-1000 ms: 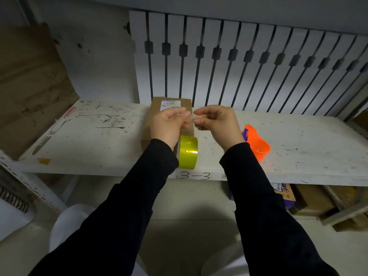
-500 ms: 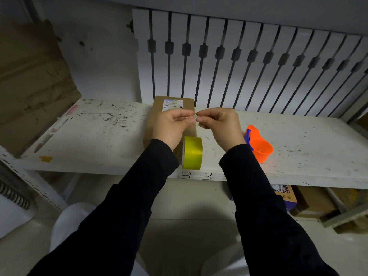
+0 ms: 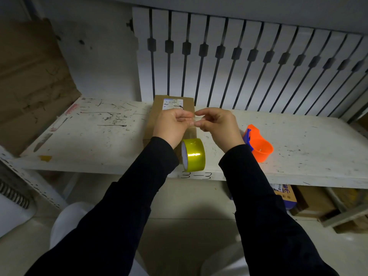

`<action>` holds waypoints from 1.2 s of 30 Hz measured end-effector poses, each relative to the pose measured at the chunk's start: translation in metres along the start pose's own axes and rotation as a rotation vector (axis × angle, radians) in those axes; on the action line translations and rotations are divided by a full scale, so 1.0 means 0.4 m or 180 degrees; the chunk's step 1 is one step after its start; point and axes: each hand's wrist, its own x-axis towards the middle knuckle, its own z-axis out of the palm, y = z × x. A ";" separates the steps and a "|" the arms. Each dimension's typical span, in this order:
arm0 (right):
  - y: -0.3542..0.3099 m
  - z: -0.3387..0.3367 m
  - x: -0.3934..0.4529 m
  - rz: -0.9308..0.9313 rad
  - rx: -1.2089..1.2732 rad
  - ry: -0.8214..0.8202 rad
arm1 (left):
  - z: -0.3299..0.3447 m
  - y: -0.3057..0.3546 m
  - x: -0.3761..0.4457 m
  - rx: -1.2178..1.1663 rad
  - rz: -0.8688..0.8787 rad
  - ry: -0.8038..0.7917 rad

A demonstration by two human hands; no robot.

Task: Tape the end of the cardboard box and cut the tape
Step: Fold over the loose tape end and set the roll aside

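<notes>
The cardboard box lies lengthwise on the white worktop, its far end towards the slatted panel at twelve o'clock, with a printed label on its top. It is plain brown, and its near end is mostly hidden behind the hands. The tape roll stands on edge just beside the box's near right corner, at about five o'clock from it, glossy yellow with a bright glint.

Above the box, the left hand and the right hand meet fingertip to fingertip, each pinching what looks like a strip of clear tape; the strip is too faint to trace.

The likely trouble is the film itself: held slack between two pinches, it could fold and stick to itself, or cling to a finger, and then go down creased or crooked on the box end. A pull on the strip might also tip or roll the roll off the worktop's front edge, which is near.

The orange tape cutter sits at three o'clock from the roll, beyond the right wrist, untouched.
</notes>
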 end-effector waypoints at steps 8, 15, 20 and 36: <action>0.006 0.006 0.008 -0.0034 -0.0019 0.0059 | 0.002 0.002 0.002 0.0052 -0.0081 0.0000; -0.002 0.015 0.002 -0.0104 -0.0175 0.0115 | 0.006 0.002 -0.005 0.0412 0.0017 0.0108; -0.006 0.019 -0.002 -0.0150 -0.0338 0.0070 | 0.002 0.000 -0.008 0.0437 0.0053 0.0225; -0.011 0.015 -0.003 0.0048 -0.0704 -0.0014 | -0.001 -0.008 0.004 0.0491 -0.0070 -0.0043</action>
